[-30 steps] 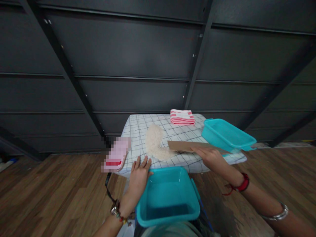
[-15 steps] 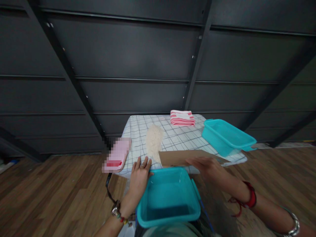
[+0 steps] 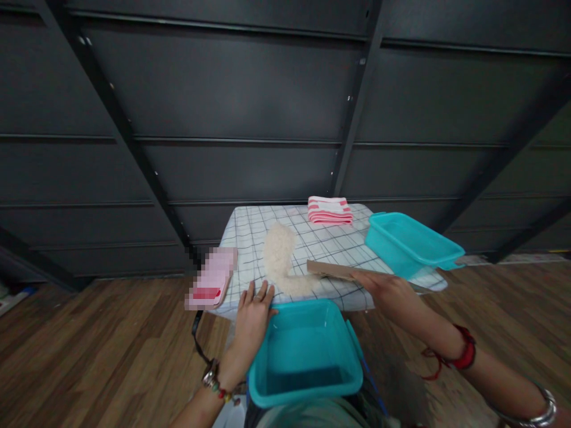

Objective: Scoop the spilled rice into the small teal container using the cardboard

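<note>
In the head view, the cardboard strip [image 3: 330, 269] is above the right front part of the checked cloth [image 3: 245, 226], between the pale grains [image 3: 280, 252] and the right hand. Its long axis runs mostly left to right, slanting slightly nearer the person at the right. The left end points to the grains, just beside their tail, and only a narrow band of its face shows. The right hand [image 3: 384, 286] holds the strip, fingers closed along it; the thumb's place cannot be told. The left hand [image 3: 253, 315] lies on the cloth's front edge, fingers outstretched and slightly apart, its thumb at the rim of the near teal bin [image 3: 307, 351]. The far teal bin [image 3: 413, 244] and the folded striped towel [image 3: 330, 211] rest behind the strip.

Compared with half a second ago, the strip is farther from the near bin, and its broad face, turned toward the camera then, shows much thinner. The tail of grains it hid at the front is visible again, curving rightward. The left hand, both bins and the towel keep their places.
</note>
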Tool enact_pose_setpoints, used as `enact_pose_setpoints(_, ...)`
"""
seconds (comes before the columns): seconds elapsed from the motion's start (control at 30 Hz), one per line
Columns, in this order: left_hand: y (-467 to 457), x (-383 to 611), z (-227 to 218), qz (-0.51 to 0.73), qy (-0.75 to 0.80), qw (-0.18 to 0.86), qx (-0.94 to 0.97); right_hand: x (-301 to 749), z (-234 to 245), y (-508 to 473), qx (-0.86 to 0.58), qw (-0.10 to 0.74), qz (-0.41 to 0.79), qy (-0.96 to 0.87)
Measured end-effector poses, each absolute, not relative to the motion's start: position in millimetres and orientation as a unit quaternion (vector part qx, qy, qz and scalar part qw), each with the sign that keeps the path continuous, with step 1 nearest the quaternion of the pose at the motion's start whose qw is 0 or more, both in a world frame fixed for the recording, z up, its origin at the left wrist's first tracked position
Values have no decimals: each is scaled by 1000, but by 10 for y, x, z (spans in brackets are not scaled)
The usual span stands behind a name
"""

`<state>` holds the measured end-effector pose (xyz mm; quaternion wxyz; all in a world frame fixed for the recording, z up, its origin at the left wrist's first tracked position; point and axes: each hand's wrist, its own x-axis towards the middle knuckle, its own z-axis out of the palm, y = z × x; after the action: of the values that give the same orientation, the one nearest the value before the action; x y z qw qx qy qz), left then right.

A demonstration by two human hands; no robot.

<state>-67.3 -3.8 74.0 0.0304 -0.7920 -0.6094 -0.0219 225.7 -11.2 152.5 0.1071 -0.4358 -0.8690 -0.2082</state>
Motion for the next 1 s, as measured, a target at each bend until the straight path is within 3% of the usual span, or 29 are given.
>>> enact_pose_setpoints(0.27,-34,-678,724,-28,-611,29,-790,2147,1572,-349,-394,126,-199,-889)
enact_pose_setpoints(0.5,-46,-664,774,-23,-617,15,-786,2081,1559,-520,-320,204,-215,-900)
enact_pose_setpoints(1.0,-14,-712,662,-48,-601,27,-798,2121,1745,-718,-308,194,-276,-889)
